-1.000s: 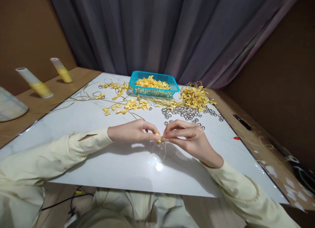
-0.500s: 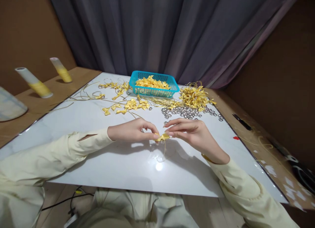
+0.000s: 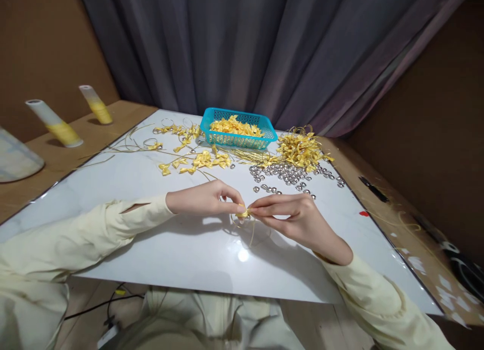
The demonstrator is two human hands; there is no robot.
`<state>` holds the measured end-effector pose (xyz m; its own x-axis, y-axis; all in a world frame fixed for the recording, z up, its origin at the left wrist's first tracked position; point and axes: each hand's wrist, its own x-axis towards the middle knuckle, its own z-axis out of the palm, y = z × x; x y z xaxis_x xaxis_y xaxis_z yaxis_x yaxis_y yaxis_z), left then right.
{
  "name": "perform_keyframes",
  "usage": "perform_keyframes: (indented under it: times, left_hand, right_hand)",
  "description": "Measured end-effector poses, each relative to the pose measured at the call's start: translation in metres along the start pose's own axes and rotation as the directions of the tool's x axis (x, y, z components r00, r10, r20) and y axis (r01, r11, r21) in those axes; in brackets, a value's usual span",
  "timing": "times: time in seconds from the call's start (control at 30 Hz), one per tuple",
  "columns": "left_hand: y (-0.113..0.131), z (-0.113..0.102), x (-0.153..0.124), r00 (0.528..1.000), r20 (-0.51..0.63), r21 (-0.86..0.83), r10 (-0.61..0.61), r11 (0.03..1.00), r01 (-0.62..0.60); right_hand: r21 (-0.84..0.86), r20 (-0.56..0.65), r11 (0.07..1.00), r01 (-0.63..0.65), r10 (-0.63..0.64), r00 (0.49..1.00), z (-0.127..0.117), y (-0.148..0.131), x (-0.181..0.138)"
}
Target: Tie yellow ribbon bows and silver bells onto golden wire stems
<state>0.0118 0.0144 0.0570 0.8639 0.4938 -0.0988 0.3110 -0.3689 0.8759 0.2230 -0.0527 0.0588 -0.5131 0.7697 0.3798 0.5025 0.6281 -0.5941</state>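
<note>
My left hand and my right hand meet at the middle of the white board, both pinching a small yellow ribbon bow. A thin gold cord hangs from the bow and curls onto the board. Each hand has its thumb and fingertips pressed on the bow, which is largely hidden between them. Both forearms in pale yellow sleeves rest on the board.
A blue basket of yellow bows stands at the back. Loose yellow bows lie left of it, a tangled bow pile right, silver beads in front. Two ribbon spools stand on the wooden bench at left.
My right hand opened outward half a second ago, showing the bow spread, and has now closed back in on it. The left hand has hardly moved.
</note>
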Motion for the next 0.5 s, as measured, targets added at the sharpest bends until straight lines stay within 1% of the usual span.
perform_keyframes:
  times: [0.27,0.4,0.5]
  left_hand:
    - [-0.0006,0.0006,-0.0005,1.0,0.018,0.093,-0.015,0.996,0.014]
    - [-0.0013,0.0007,-0.0005,1.0,0.018,0.106,0.008,0.994,-0.01]
    - [-0.0015,0.0009,-0.0001,1.0,0.004,0.102,0.003,0.995,-0.003]
  right_hand:
    - [0.005,0.02,1.0,-0.007,0.006,1.0,0.0006,0.0004,0.0024]
    - [0.018,0.022,1.0,-0.018,0.018,1.0,0.0012,0.0014,0.0024]
    - [0.019,0.018,1.0,-0.015,0.014,1.0,0.0011,0.0023,0.0016]
